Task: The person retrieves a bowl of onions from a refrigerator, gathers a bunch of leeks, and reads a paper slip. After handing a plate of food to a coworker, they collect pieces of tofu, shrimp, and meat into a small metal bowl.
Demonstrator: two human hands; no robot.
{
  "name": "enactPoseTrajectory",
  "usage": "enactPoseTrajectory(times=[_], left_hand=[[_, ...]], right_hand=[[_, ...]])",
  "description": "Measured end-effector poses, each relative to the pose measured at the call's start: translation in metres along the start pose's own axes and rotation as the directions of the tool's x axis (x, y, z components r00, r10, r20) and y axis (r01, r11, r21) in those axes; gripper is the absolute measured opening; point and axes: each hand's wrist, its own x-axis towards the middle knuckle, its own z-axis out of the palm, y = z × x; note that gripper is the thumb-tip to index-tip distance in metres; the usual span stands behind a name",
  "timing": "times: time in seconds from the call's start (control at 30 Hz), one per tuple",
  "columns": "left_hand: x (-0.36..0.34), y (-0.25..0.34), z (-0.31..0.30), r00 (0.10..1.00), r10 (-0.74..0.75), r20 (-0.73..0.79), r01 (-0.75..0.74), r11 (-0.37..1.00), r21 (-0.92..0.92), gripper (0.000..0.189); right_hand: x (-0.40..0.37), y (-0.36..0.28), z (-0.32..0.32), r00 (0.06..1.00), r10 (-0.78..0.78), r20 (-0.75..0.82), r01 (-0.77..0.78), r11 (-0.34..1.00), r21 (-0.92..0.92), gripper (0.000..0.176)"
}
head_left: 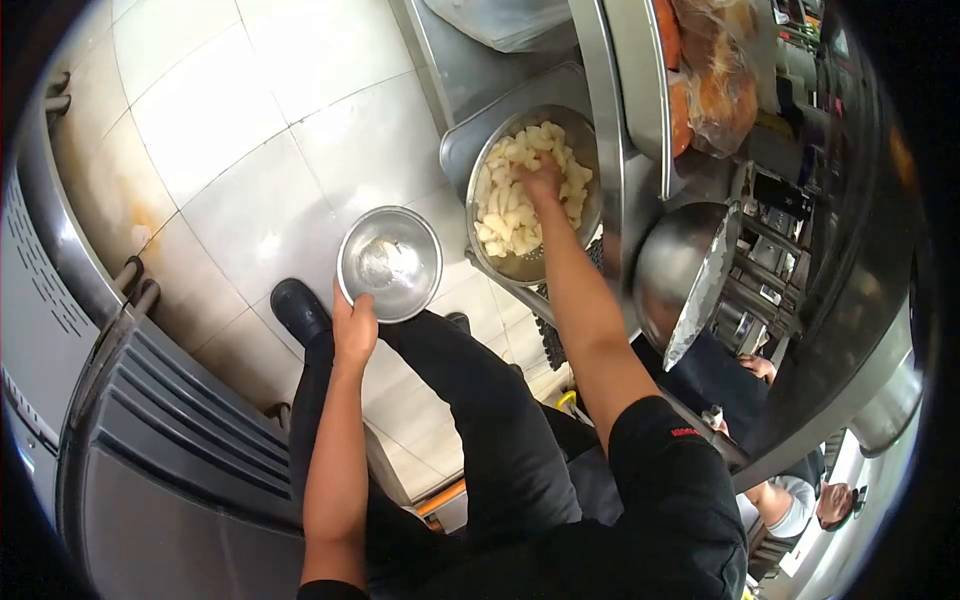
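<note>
My left hand (pixel 355 325) grips the near rim of a small metal bowl (pixel 390 264), which is held over the floor and shows nothing but a shiny bottom. To the right, a large metal colander (pixel 523 268) holds many pale, cut pieces of food (pixel 508 207). My right hand (pixel 541 180) reaches down into these pieces near the colander's middle. Its fingertips are sunk among them, so what they hold, if anything, is hidden.
The colander sits on a low metal shelf (pixel 455 150). Above and right are a tray with bagged food (pixel 722 100) and a large wok (pixel 683 265). Another person (pixel 790 500) is at the lower right. A grey appliance (pixel 180 440) stands left.
</note>
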Motion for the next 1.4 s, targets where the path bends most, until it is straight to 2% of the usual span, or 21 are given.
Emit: enactPoseTrajectory(times=[0.23, 0.3, 0.33, 0.4, 0.53, 0.6, 0.63, 0.7, 0.77, 0.83, 0.87, 0.93, 1.0, 1.07, 1.13, 1.17, 1.2, 1.23, 1.27, 1.33, 1.4], left_hand=[[-0.002, 0.002, 0.011, 0.998, 0.06, 0.006, -0.06, 0.998, -0.012, 0.052], [-0.003, 0.007, 0.01, 0.999, 0.035, 0.008, -0.035, 0.999, -0.014, 0.053], [-0.004, 0.009, 0.01, 1.0, 0.009, 0.015, -0.009, 1.0, -0.022, 0.053], [-0.001, 0.008, 0.012, 0.999, 0.03, 0.019, -0.029, 0.999, -0.021, 0.053], [0.011, 0.001, 0.022, 0.993, 0.119, 0.024, -0.118, 0.992, -0.048, 0.054], [0.016, 0.004, 0.029, 0.989, 0.144, 0.025, -0.143, 0.989, -0.034, 0.052], [0.017, 0.007, 0.035, 0.99, 0.14, 0.024, -0.139, 0.99, -0.033, 0.052], [0.018, 0.013, 0.048, 0.988, 0.151, 0.01, -0.152, 0.988, 0.035, 0.047], [0.015, 0.023, 0.058, 0.984, 0.171, 0.047, -0.175, 0.98, 0.1, 0.044], [0.014, 0.029, 0.068, 0.978, 0.207, 0.037, -0.21, 0.965, 0.158, 0.048], [0.014, 0.029, 0.071, 0.979, 0.199, 0.04, -0.203, 0.964, 0.172, 0.051], [0.008, 0.038, 0.067, 0.985, 0.166, 0.049, -0.172, 0.97, 0.169, 0.051], [0.012, 0.033, 0.06, 0.988, 0.152, 0.04, -0.156, 0.978, 0.138, 0.053], [0.021, 0.021, 0.05, 0.987, 0.16, 0.023, -0.162, 0.985, 0.064, 0.055], [0.028, 0.013, 0.039, 0.986, 0.167, 0.02, -0.168, 0.985, 0.037, 0.057], [0.028, 0.008, 0.036, 0.986, 0.165, 0.005, -0.165, 0.985, 0.047, 0.057], [0.024, 0.016, 0.035, 0.989, 0.143, 0.037, -0.144, 0.989, 0.043, 0.058], [0.023, 0.021, 0.03, 0.99, 0.122, 0.069, -0.125, 0.991, 0.043, 0.06], [0.034, -0.002, 0.027, 0.991, 0.122, 0.054, -0.125, 0.99, 0.067, 0.06], [0.025, 0.009, 0.023, 0.991, 0.127, 0.049, -0.131, 0.988, 0.087, 0.058], [0.022, 0.006, 0.025, 0.99, 0.121, 0.073, -0.126, 0.99, 0.068, 0.056]], right_hand=[[-0.028, -0.015, -0.015, 0.999, -0.041, 0.001, 0.041, 0.998, 0.053, 0.047], [-0.03, -0.026, -0.026, 0.983, 0.152, 0.106, -0.146, 0.988, -0.056, 0.052], [-0.029, -0.018, -0.024, 0.982, 0.153, 0.111, -0.148, 0.987, -0.057, 0.052], [-0.026, -0.008, -0.026, 0.979, 0.129, 0.157, -0.175, 0.929, 0.327, 0.056], [-0.042, -0.014, -0.039, 0.983, 0.186, 0.007, -0.173, 0.902, 0.395, 0.046], [-0.062, -0.03, -0.054, 0.963, 0.142, 0.228, -0.268, 0.541, 0.797, 0.031], [-0.074, -0.04, -0.064, 0.962, 0.144, 0.231, -0.272, 0.541, 0.796, 0.031], [-0.101, -0.061, -0.084, 0.853, 0.043, 0.521, -0.492, 0.4, 0.773, 0.025], [-0.135, -0.084, -0.09, 0.858, 0.048, 0.512, -0.489, 0.381, 0.785, 0.035], [-0.161, -0.105, -0.103, 0.807, -0.08, 0.585, -0.538, 0.307, 0.785, 0.04], [-0.167, -0.104, -0.106, 0.855, -0.05, 0.516, -0.414, 0.533, 0.738, 0.045], [-0.163, -0.081, -0.107, 0.917, 0.156, 0.367, -0.38, 0.623, 0.684, 0.041], [-0.142, -0.011, -0.08, 0.909, 0.378, 0.177, -0.406, 0.702, 0.586, 0.042], [-0.104, 0.094, -0.037, 0.879, 0.471, 0.081, -0.429, 0.704, 0.566, 0.043], [-0.09, 0.103, -0.033, 0.72, 0.693, -0.035, -0.53, 0.581, 0.618, 0.046], [-0.076, 0.111, -0.032, 0.722, 0.692, -0.017, -0.537, 0.576, 0.617, 0.046], [-0.058, 0.135, -0.021, 0.747, 0.565, -0.35, -0.413, 0.807, 0.422, 0.048], [-0.055, 0.125, -0.013, 0.717, 0.329, -0.615, -0.303, 0.941, 0.15, 0.051], [-0.055, 0.117, -0.006, 0.725, 0.34, -0.599, -0.304, 0.938, 0.164, 0.051], [-0.067, 0.043, -0.04, 0.7, 0.714, -0.001, -0.57, 0.56, 0.602, 0.074], [-0.055, 0.101, 0.007, 0.734, 0.679, -0.014, -0.517, 0.573, 0.636, 0.076]])
